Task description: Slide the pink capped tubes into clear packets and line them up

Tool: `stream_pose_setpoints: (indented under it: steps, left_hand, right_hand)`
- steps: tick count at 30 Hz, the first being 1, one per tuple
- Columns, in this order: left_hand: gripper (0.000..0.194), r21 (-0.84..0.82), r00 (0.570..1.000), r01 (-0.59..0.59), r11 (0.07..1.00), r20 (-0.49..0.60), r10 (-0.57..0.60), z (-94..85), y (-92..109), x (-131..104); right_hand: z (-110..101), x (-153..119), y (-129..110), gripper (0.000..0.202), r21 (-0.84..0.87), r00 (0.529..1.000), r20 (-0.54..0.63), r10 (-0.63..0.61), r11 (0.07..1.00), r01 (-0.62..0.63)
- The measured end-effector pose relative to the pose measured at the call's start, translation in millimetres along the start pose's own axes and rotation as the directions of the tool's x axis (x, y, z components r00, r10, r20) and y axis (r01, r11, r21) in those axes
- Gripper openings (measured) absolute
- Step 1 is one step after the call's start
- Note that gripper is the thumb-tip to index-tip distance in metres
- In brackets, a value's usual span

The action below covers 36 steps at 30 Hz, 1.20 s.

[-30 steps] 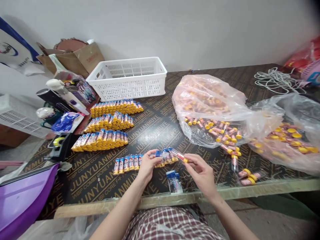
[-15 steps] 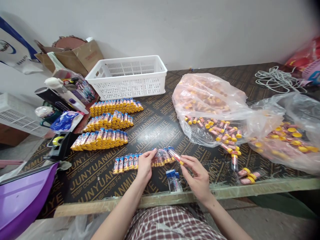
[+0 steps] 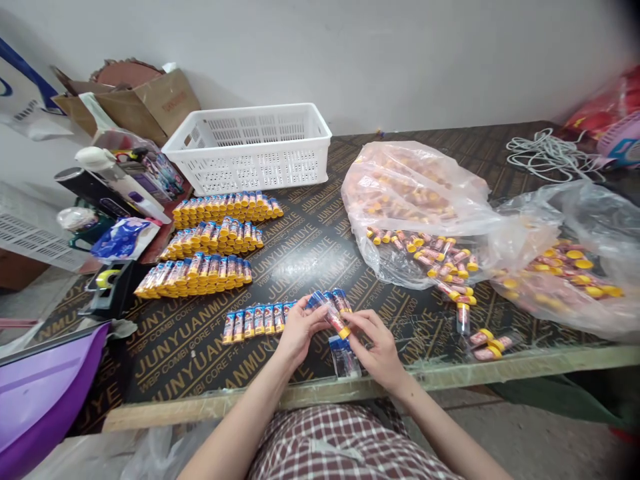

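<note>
A small clear tube (image 3: 331, 316) with a yellow cap and a blue end is held at a slant between my two hands. The fingers of my left hand (image 3: 299, 335) are closed on its blue upper part. With thumb and fingers pinched, my right hand (image 3: 379, 348) grips it near the yellow cap. Beyond my fingers lie more blue-and-yellow tubes (image 3: 342, 299), partly hidden. To the left, a row of matching tubes (image 3: 255, 321) lies side by side on the dark printed board (image 3: 310, 257). Flat blue-and-clear wrappers (image 3: 345, 360) lie just below my hands.
Stacked tubes (image 3: 200, 275) form three groups at left, before a white basket (image 3: 250, 167). Clear bags (image 3: 410, 190) of yellow-capped tubes spread at right, with loose tubes (image 3: 487, 343) near the wooden edge. A tape dispenser (image 3: 107, 290) and purple dustpan (image 3: 45, 400) are at far left.
The tube has moved left, and my left hand now grips its blue end too. My right hand has shifted slightly left. The view has shifted a little.
</note>
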State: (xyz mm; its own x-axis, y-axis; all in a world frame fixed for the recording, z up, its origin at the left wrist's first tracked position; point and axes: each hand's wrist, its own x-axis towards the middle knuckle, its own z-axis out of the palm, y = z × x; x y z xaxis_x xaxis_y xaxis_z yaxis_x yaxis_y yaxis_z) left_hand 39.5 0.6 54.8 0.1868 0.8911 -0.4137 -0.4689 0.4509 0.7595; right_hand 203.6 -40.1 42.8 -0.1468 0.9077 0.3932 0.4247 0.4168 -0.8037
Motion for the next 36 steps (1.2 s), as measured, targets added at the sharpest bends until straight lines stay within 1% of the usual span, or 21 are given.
stream_pose_setpoints:
  steps: [2, 4, 6, 9, 11, 14, 21, 26, 34, 36]
  left_hand:
    - [0.038, 0.055, 0.996, 0.046, 0.997, 0.070, -0.050, 2.9, -0.5, -4.6]
    - [0.034, 0.109, 0.987, 0.086, 0.990, 0.123, -0.099, 5.0, -1.6, -8.5]
    - [0.034, 0.146, 0.978, 0.110, 0.983, 0.161, -0.134, 6.2, -2.8, -11.1]
    - [0.035, 0.192, 0.962, 0.121, 0.974, 0.218, -0.162, 6.3, -4.8, -12.3]
    - [0.034, 0.216, 0.955, 0.126, 0.968, 0.239, -0.178, 5.7, -6.2, -12.3]
    - [0.033, 0.229, 0.949, 0.138, 0.964, 0.249, -0.195, 5.1, -7.8, -12.7]
    - [0.034, 0.229, 0.950, 0.145, 0.963, 0.240, -0.200, 6.9, -6.6, -15.2]
    - [0.033, 0.228, 0.952, 0.138, 0.964, 0.238, -0.192, 6.3, -6.4, -14.9]
    - [0.038, 0.227, 0.951, 0.142, 0.963, 0.239, -0.197, 6.2, -8.4, -16.0]
    - [0.039, 0.232, 0.952, 0.147, 0.962, 0.232, -0.201, 5.8, -8.0, -15.8]
  right_hand:
    - [-1.6, 3.0, 2.5, 0.057, -0.050, 0.999, -0.006, -0.048, 0.998, 0.047]
    - [-4.2, 6.5, 3.7, 0.071, -0.056, 0.996, 0.016, -0.086, 0.995, 0.087]
    - [-6.9, 9.4, 4.3, 0.080, -0.002, 0.991, 0.089, -0.100, 0.995, 0.101]
    - [-9.1, 9.8, 6.1, 0.086, 0.106, 0.969, 0.222, -0.104, 0.991, 0.082]
    - [-8.7, 7.7, 8.4, 0.086, 0.149, 0.960, 0.258, -0.106, 0.986, 0.069]
    - [-6.8, 3.3, 12.0, 0.085, 0.174, 0.967, 0.235, -0.103, 0.983, 0.062]
    - [-3.5, -0.6, 13.7, 0.087, 0.222, 0.978, 0.194, -0.079, 0.974, 0.035]
    - [-2.4, -0.4, 13.9, 0.089, 0.252, 0.979, 0.191, -0.072, 0.967, 0.022]
    - [0.0, -0.1, 14.0, 0.087, 0.269, 0.981, 0.183, -0.069, 0.963, 0.017]
    - [-0.7, 1.0, 12.0, 0.088, 0.267, 0.978, 0.196, -0.069, 0.964, 0.014]
